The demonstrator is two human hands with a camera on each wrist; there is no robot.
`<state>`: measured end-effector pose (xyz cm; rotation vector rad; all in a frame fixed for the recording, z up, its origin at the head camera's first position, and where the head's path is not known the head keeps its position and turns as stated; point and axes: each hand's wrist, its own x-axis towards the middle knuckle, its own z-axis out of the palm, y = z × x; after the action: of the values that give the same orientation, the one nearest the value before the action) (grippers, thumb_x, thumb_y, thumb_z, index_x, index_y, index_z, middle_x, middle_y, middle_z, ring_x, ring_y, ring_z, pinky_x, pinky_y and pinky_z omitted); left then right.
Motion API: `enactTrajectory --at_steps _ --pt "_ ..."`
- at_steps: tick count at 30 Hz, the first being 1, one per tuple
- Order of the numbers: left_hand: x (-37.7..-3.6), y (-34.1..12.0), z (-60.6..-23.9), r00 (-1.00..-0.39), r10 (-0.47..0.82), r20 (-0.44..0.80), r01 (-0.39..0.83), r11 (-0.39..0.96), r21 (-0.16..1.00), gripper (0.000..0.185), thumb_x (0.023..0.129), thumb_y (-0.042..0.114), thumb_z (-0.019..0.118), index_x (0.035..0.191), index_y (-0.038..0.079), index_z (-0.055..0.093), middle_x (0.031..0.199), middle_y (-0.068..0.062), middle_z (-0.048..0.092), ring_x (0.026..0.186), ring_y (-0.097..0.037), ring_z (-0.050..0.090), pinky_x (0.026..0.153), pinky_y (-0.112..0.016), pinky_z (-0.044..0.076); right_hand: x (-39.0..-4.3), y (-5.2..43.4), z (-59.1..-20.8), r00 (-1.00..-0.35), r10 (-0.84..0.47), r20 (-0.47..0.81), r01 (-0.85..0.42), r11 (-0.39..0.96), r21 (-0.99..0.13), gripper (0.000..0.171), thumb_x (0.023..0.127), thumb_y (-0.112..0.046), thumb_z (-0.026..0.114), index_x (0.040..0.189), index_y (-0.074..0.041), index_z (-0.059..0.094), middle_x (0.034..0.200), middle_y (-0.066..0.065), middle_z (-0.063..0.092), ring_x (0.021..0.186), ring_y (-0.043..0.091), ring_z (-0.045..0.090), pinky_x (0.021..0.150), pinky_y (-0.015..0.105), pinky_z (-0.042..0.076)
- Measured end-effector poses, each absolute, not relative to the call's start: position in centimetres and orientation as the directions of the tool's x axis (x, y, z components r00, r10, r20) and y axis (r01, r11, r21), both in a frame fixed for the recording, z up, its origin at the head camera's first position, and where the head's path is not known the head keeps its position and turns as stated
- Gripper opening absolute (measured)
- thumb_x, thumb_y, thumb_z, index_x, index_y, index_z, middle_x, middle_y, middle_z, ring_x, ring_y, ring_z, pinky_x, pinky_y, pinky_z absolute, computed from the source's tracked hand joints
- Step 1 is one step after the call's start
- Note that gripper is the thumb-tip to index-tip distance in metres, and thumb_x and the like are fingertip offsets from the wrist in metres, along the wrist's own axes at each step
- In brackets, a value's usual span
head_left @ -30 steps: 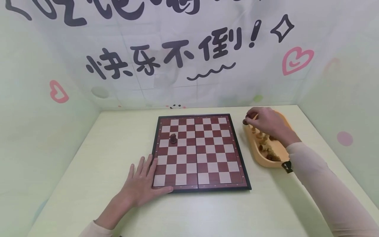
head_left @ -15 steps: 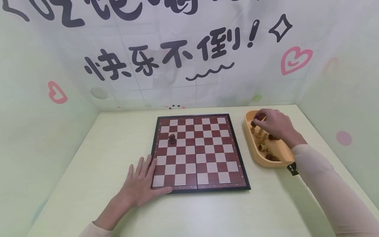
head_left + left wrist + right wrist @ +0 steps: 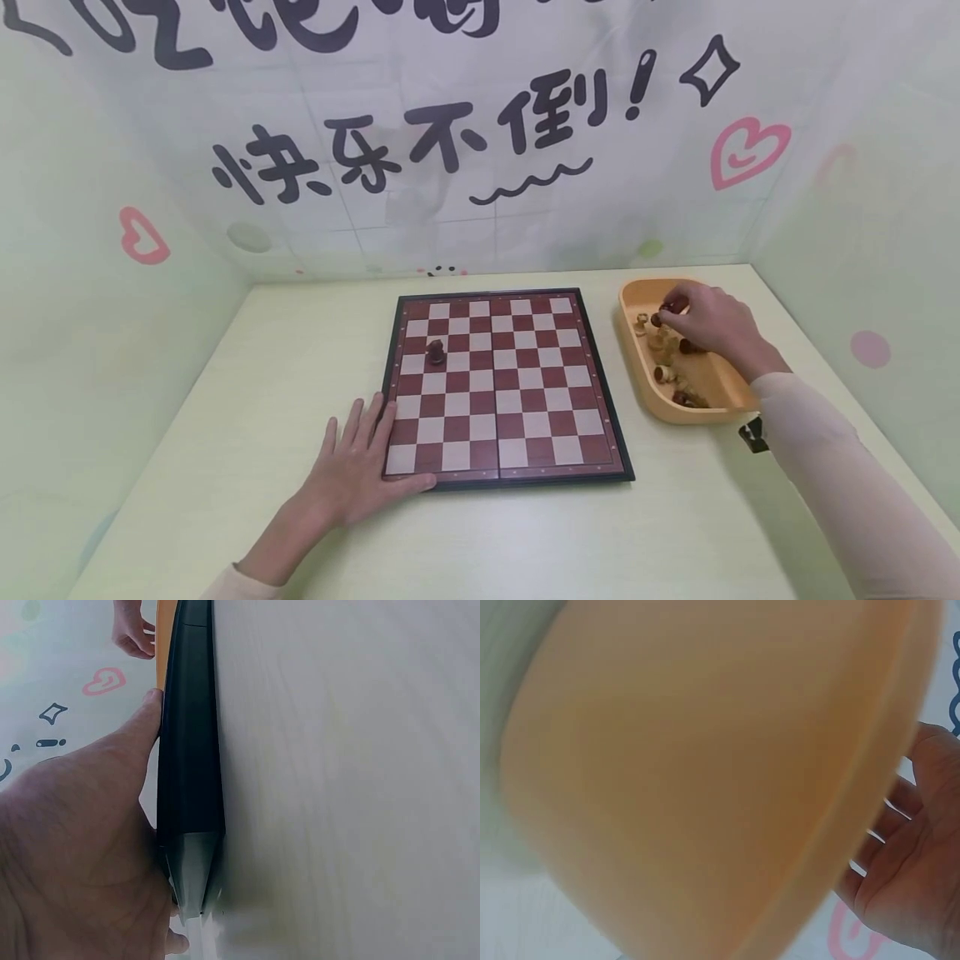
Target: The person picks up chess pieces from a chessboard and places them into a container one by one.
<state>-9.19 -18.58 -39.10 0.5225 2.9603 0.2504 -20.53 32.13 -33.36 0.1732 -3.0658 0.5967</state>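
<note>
My left hand (image 3: 356, 475) rests at the near-left corner of the chessboard (image 3: 532, 379), fingers spread along its left edge and thumb on the front edge. In the left wrist view the palm lies against the board's dark side (image 3: 191, 735). A dark chess knight (image 3: 436, 352) stands alone on the board's left half. My right hand (image 3: 712, 321) is over the far part of the orange tray (image 3: 651, 400), pinching a dark chess piece (image 3: 657, 318) between thumb and fingers. Its kind is mostly hidden by the hand. In the right wrist view the tray wall (image 3: 690, 787) hides the fingertips.
Several light and dark chess pieces (image 3: 664, 373) lie jumbled in the tray. The tray stands right of the board on the pale table (image 3: 540, 542). A printed wall sheet (image 3: 420, 225) rises behind the table, with side walls left and right.
My right hand has moved from the tray's far-left rim rightward and a little nearer, over the tray, with the dark chess piece. The left hand and the knight stay in place.
</note>
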Motion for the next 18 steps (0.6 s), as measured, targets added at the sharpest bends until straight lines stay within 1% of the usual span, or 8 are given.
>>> enactTrajectory --at_steps 7,10,13,18 --pt "-9.15 -18.60 -39.13 -0.935 0.342 -0.092 0.319 0.926 0.203 0.123 0.081 0.090 0.047 0.160 -0.002 0.024 0.165 -0.025 0.018 0.150 -0.048 0.012 0.115 -0.068 0.009 -20.56 32.64 -33.72 -0.996 -0.089 0.021 -0.091 0.926 -0.367 0.037 0.100 -0.033 0.061 0.119 -0.001 0.066 0.110 0.018 0.071 0.095 0.037 0.067 0.070 0.057 0.052" --pt "-9.14 -18.58 -39.17 -0.935 0.344 -0.089 0.321 0.925 0.206 0.123 0.081 0.089 0.047 0.160 -0.002 0.024 0.165 -0.025 0.018 0.150 -0.048 0.012 0.116 -0.068 0.009 -20.58 32.58 -33.71 -0.996 -0.087 0.016 -0.087 0.925 -0.369 0.037 0.100 -0.033 0.061 0.118 -0.002 0.067 0.111 0.018 0.071 0.095 0.037 0.067 0.070 0.056 0.052" --pt "-9.16 -18.60 -39.23 -0.934 0.345 -0.089 0.322 0.924 0.205 0.123 0.081 0.089 0.046 0.160 -0.002 0.024 0.165 -0.025 0.018 0.150 -0.047 0.012 0.116 -0.068 0.009 -20.62 32.51 -33.63 -0.996 -0.086 0.017 -0.086 0.925 -0.371 0.037 0.101 -0.035 0.060 0.117 -0.003 0.068 0.110 0.017 0.071 0.092 0.035 0.067 0.067 0.055 0.052" --pt "-9.20 -18.63 -39.28 -0.934 0.343 -0.096 0.319 0.925 0.205 0.123 0.081 0.090 0.046 0.160 -0.002 0.023 0.165 -0.024 0.017 0.150 -0.047 0.011 0.116 -0.068 0.008 -20.87 32.33 -33.42 -0.996 -0.086 0.020 -0.088 0.929 -0.359 0.041 0.102 -0.040 0.057 0.117 -0.004 0.069 0.111 0.016 0.071 0.091 0.033 0.067 0.066 0.054 0.052"
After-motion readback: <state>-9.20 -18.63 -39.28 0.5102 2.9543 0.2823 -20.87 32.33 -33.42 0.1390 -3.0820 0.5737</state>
